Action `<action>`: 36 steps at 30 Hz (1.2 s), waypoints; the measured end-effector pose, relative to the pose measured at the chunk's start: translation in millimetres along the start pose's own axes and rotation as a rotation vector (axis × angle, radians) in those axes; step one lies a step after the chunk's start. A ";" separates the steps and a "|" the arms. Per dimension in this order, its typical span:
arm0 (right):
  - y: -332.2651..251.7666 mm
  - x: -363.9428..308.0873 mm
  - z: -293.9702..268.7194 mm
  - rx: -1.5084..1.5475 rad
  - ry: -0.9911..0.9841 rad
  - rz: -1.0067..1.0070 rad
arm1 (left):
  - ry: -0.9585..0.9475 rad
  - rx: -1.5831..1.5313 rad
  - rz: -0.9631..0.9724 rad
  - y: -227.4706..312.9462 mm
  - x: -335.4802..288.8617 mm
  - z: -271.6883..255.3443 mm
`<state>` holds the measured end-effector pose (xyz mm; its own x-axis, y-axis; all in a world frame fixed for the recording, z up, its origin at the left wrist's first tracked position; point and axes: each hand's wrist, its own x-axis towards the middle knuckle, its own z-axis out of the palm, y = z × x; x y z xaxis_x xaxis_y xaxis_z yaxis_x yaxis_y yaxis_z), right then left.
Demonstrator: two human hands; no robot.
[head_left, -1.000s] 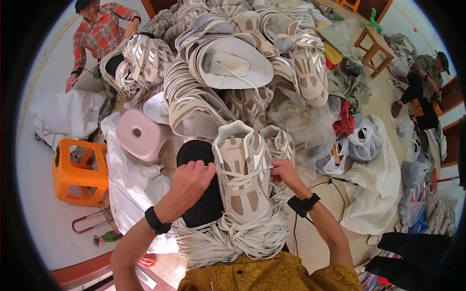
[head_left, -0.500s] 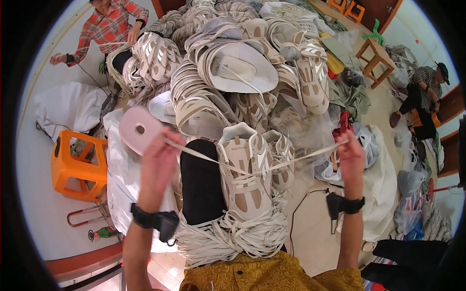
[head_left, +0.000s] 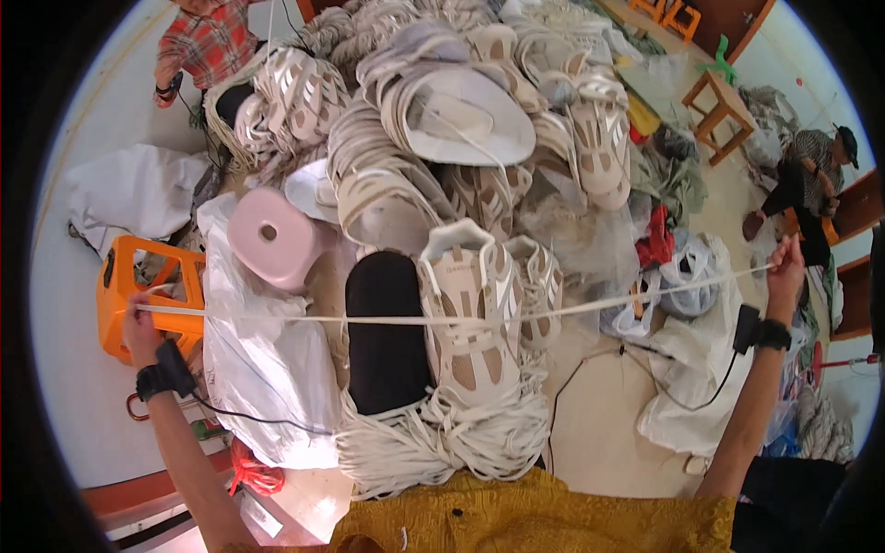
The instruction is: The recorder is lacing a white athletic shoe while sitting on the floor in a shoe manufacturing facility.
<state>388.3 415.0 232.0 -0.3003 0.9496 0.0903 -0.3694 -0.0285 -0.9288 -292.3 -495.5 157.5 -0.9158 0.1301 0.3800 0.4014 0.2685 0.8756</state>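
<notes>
Pale floor [head_left: 595, 419], perhaps tiled, shows beneath taut lace [head_left: 396, 321].

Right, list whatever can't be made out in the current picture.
All in the head view:
Lace: right tip, lost in the right hand.
Rear shoe: left side, hidden behind the front shoe.
Green bottle: mostly covered by the left forearm.
Plaid-shirted co-worker: most of the head, cut off by the upper edge.

The left hand [head_left: 141, 330] and right hand [head_left: 786, 267] grip opposite ends of a flat off-white lace [head_left: 369, 320], stretched taut. Between them, it crosses a beige-and-white mesh shoe upper [head_left: 456, 278]; nearer the left hand is an oblong black pad [head_left: 388, 369], with an orange plastic stool [head_left: 120, 276] behind that hand.
</notes>
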 end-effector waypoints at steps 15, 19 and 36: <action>0.2 27.5 -119.5 -0.119 0.283 0.105 | 0.546 0.058 -0.513 -53.7 -39.3 -98.5; 8.8 36.3 -121.3 -0.008 0.077 0.167 | 0.451 -0.085 -0.496 -41.8 -49.4 -132.8; -213.1 18.5 -184.8 -0.730 0.160 -0.507 | 0.397 0.560 -0.187 88.2 -86.9 -200.2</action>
<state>623.9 496.3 365.2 -0.1073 0.8277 0.5508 0.2422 0.5591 -0.7930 -179.8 -674.2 261.4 -0.8625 -0.2951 0.4112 0.0850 0.7165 0.6924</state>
